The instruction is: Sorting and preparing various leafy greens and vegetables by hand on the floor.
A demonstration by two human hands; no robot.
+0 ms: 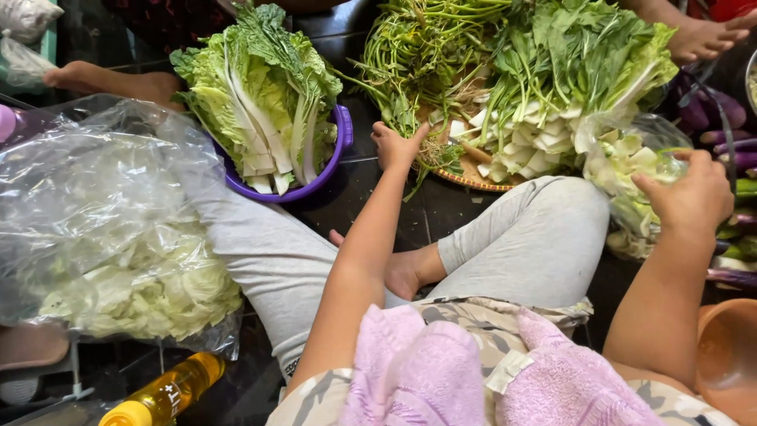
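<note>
My left hand [397, 146] reaches forward with its fingers curled against the stems of a bundle of long green stalks [418, 63] lying on a woven tray [473, 177]. My right hand [690, 193] grips a clear plastic bag of white-stemmed greens [631, 170] at the right. A heap of leafy greens with white cut stems [552, 95] lies on the tray between my hands. I sit cross-legged in grey trousers, with a pink towel [441, 371] on my lap.
A purple bowl [341, 134] holds upright cabbage leaves [260, 95]. At the left lies a big clear bag of shredded pale cabbage [134, 284]. A yellow bottle [162, 394] lies at the bottom left. Purple aubergines [729, 142] are stacked at the right. Other people's feet [110, 83] rest at the top.
</note>
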